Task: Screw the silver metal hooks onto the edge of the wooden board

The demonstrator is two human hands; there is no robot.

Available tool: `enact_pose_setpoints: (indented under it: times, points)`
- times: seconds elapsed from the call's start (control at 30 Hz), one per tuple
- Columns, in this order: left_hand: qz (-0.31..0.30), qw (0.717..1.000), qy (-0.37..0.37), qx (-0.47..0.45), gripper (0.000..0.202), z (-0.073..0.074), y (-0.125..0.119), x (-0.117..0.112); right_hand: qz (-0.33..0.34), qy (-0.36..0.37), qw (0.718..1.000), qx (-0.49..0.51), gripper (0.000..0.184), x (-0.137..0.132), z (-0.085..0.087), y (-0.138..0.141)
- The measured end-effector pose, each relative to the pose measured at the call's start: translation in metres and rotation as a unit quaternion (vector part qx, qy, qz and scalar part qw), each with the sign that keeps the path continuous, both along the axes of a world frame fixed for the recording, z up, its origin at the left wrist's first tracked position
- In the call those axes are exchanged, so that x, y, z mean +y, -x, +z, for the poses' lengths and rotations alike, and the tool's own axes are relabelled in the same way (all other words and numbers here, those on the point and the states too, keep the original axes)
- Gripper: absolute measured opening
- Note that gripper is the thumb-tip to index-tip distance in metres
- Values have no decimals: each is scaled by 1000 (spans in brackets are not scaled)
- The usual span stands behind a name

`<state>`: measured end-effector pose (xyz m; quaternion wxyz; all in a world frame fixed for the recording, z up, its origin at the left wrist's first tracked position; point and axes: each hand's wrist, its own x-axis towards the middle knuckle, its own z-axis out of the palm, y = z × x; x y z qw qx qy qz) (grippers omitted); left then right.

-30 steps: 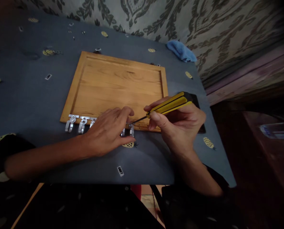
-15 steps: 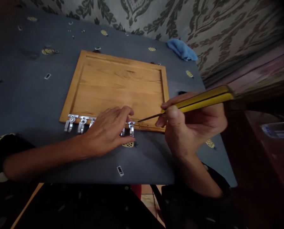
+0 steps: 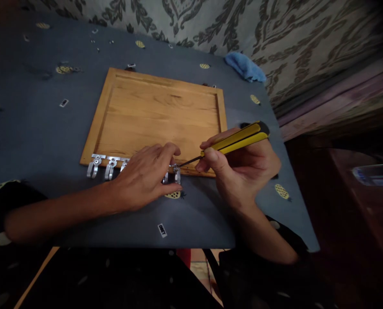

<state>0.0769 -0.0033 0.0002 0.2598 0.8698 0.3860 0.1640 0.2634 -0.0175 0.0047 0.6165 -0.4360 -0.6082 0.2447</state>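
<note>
A framed wooden board (image 3: 165, 116) lies on the table, and a metal hook rail (image 3: 98, 157) runs along its near edge. Several silver hooks hang from the rail over that edge. My left hand (image 3: 143, 176) is laid across the middle of the rail, fingers curled on the board side and thumb on the near side, gripping it and hiding some hooks. In my right hand (image 3: 242, 171) is a screwdriver (image 3: 234, 139) with a yellow and black handle, held closed between thumb and fingers. Its thin shaft slants down left, and the tip meets the rail's right end at the last hook.
The table (image 3: 43, 133) has a grey-blue cover printed with pineapples and small labels. A blue cloth (image 3: 245, 67) rests at the back right by the patterned wall (image 3: 207, 21). Several tiny parts (image 3: 111, 42) lie at the far left. A clear plastic item (image 3: 374, 175) is at the right.
My right hand has moved left with the screwdriver, bringing its tip from beside the rail onto the rail's right end. My left hand has stayed in place.
</note>
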Motion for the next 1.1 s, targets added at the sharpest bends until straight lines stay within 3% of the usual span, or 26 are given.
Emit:
enact_pose_setpoints:
  times: [0.33, 0.6, 0.9, 1.1]
  points:
    - [-1, 1000, -7, -4, 55, -1, 0, 1, 22, 30, 999, -26, 19, -1, 3, -2]
    - [3, 1000, -13, 8, 54, -2, 0, 1, 121, 85, 988, -40, 11, -1, 15, -10]
    - [-2, 1000, -14, 2, 54, -2, 1, 1, 55, 50, 997, -19, 24, 1, 15, -5]
    - [1, 1000, -11, -7, 53, -3, 0, 1, -50, 15, 998, -32, 28, -1, 5, 0]
